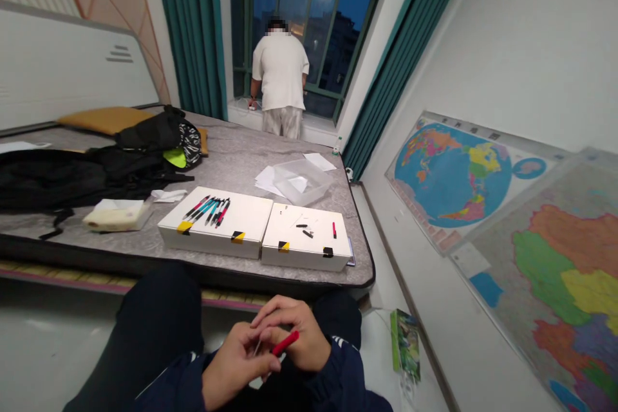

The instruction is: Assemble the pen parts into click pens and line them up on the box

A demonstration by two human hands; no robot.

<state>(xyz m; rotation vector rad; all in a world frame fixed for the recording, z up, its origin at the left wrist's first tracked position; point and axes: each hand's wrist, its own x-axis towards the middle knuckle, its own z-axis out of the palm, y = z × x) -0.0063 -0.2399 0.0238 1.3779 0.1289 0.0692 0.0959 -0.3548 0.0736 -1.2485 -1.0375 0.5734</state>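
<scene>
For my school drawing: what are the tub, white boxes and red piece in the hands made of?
The tub seems plastic: its walls are cloudy, see-through. White boxes: maybe matte cardboard, given their flat, dull faces. Red piece: probably plastic, smooth, evenly coloured.

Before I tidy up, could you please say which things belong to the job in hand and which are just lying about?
Apparently in use:
red pen piece in right hand
pens on left box
loose parts on right box

Seemingly lying about:
black bag
tissue pack
clear plastic bin
green package
</scene>
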